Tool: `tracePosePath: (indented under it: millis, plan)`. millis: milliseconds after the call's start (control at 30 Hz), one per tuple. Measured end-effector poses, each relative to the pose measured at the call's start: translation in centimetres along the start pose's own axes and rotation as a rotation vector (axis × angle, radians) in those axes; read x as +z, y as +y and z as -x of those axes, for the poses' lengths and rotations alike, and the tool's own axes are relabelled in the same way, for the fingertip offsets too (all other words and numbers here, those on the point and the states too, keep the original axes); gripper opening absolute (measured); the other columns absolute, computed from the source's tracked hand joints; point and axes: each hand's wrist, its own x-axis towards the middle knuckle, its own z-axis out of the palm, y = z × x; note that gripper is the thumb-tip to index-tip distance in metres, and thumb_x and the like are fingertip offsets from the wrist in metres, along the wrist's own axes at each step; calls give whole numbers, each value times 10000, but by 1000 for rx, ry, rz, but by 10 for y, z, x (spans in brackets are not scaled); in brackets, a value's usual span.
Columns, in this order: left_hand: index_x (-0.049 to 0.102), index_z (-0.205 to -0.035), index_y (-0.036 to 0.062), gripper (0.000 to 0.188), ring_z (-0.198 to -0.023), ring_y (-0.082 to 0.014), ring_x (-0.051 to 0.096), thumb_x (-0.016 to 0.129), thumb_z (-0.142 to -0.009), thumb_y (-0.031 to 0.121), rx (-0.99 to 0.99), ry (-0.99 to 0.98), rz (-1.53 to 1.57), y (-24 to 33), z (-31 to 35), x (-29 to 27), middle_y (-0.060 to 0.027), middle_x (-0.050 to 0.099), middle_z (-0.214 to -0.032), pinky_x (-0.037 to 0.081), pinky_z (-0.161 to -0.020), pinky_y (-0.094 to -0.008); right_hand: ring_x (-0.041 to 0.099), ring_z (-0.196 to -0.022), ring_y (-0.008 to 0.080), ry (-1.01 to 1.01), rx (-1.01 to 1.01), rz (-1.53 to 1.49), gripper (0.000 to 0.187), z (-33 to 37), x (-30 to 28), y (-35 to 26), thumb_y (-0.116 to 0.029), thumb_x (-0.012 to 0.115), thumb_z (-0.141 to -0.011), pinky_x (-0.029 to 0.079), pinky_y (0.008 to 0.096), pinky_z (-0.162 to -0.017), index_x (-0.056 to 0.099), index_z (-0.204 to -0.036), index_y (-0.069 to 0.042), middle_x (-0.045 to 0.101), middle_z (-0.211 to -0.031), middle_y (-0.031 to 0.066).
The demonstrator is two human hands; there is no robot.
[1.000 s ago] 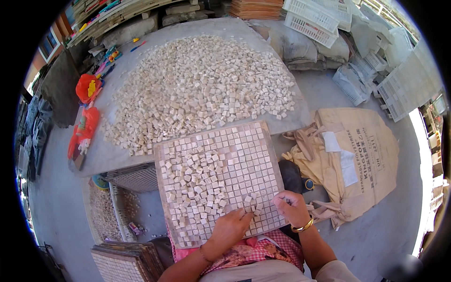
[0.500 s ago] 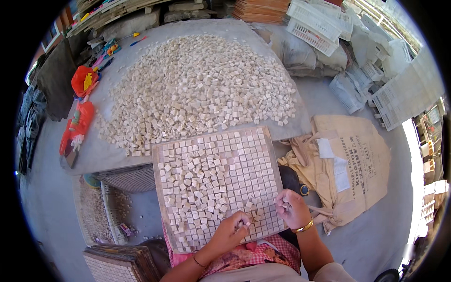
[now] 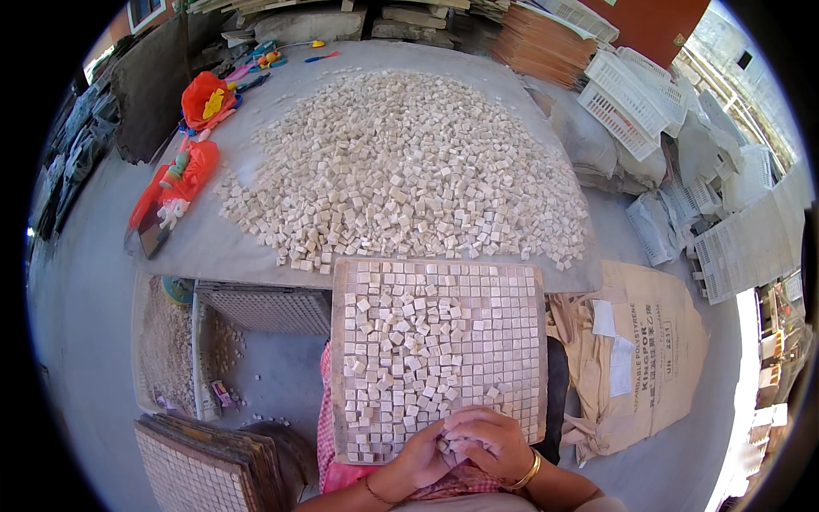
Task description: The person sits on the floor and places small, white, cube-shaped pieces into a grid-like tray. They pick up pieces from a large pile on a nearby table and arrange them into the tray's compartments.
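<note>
My left hand [image 3: 424,456] and my right hand [image 3: 490,442] meet over the near edge of a square gridded tray [image 3: 339,367], which rests on my lap. Both are closed and cupped together, the right fingers curled over the left. A few small pale stone tiles show between them; how many is hidden. Loose stone tiles [image 3: 409,341] lie jumbled over the tray's left and middle part. Along its right side, flat tiles [image 3: 512,341] sit in the grid's cells. One or two loose ones lie just beyond my fingers.
Past the tray, a large heap of stone tiles [image 3: 409,171] covers the table [image 3: 256,256]. Red bags [image 3: 192,166] and toys lie at its left edge. Stacked trays [image 3: 196,469] stand lower left, beside a white crate [image 3: 200,358]. A tan sack [image 3: 674,358] lies right.
My hands have come together at the tray's near edge; before, they were apart, each with tiles. The small cluster of loose tiles near them is mostly gone from the tray. The view has shifted.
</note>
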Motion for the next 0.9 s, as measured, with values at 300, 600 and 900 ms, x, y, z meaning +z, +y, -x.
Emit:
tracePosePath:
  millis: [300, 600, 900]
  plan:
    - [556, -896, 26, 246, -551, -106, 403, 426, -948, 228, 251, -315, 92, 54, 47, -29, -35, 460, -659, 346, -506, -224, 588, -780, 284, -45, -87, 528, 170, -34, -6, 53, -43, 626, -741, 484, 363, -686, 589, -907, -41, 613, -873, 96]
    - [574, -986, -34, 263, -707, -142, 486, 471, -929, 202, 225, -130, -88, 45, 47, -26, -59, 525, -788, 396, -592, -241, 582, -768, 276, -93, 65, 389, 252, -35, -5, 39, -58, 645, -700, 492, 346, -670, 584, -945, -55, 580, -901, 110]
    - [569, -1051, -40, 290, -827, -177, 558, 465, -927, 201, 190, 85, -189, 30, 44, -9, -100, 585, -888, 469, -733, -284, 590, -765, 270, -71, 13, 584, 202, -32, 17, 38, -95, 608, -737, 498, 353, -634, 579, -936, -71, 567, -879, 95]
